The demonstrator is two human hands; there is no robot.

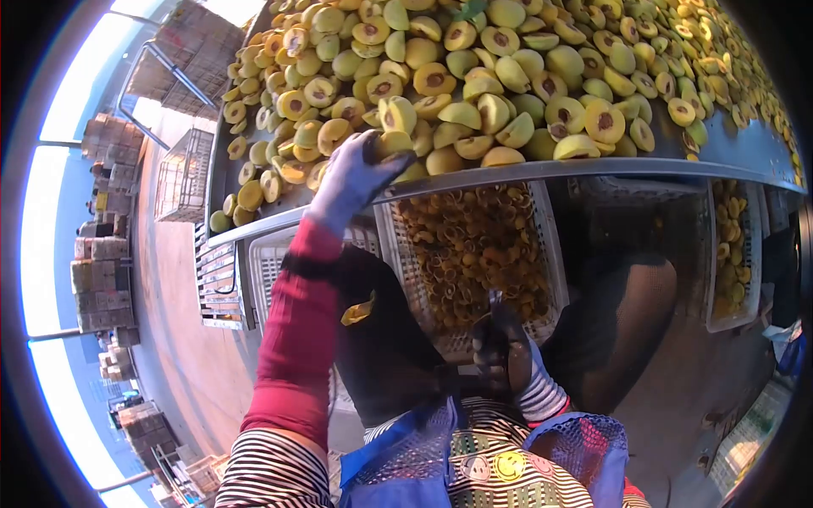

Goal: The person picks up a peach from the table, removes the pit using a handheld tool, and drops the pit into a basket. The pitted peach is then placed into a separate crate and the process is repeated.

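Observation:
My left hand, in a pale glove with dark fingertips, reaches over the metal rim of the table. Its fingers are closed around a yellow-green fruit half at the edge of the heap of halved fruit. My right hand, in a dark glove with a striped cuff, is low before my lap, its fingers curled round a small tool with a metal tip. Beneath that tip is a white crate holding many small orange-brown fruit pieces.
Another crate with fruit pieces stands under the table at right. A pale empty crate is under the table's left part. Farther left are a wire crate and stacked boxes. My knees are below the table.

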